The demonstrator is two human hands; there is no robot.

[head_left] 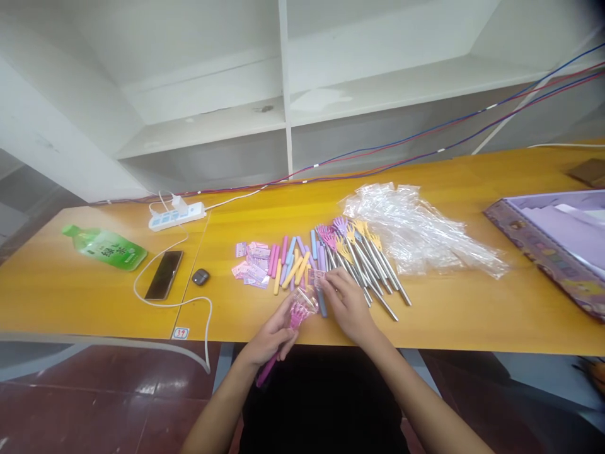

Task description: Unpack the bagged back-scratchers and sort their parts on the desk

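Observation:
My left hand point(271, 334) is closed round a pink back scratcher point(299, 314), its clawed head up and its dark pink handle pointing down toward my lap. Clear plastic wrap point(308, 301) covers the head. My right hand point(347, 302) pinches a small clear and pink piece point(316, 277) at the top of that wrap; whether it is a card or the bag's flap, I cannot tell. Beyond my hands lie several coloured handles point(295, 271), metal rods with claw heads point(366, 258) in pink, purple and yellow, and small printed cards point(255, 265).
Clear plastic bags point(420, 233) are heaped at the back right, with a purple box point(558, 246) beyond. Leftward are a green bottle point(111, 249), a phone point(164, 275), a black earbud case point(201, 277) and a power strip point(177, 215) with a white cable. Cables run along the back.

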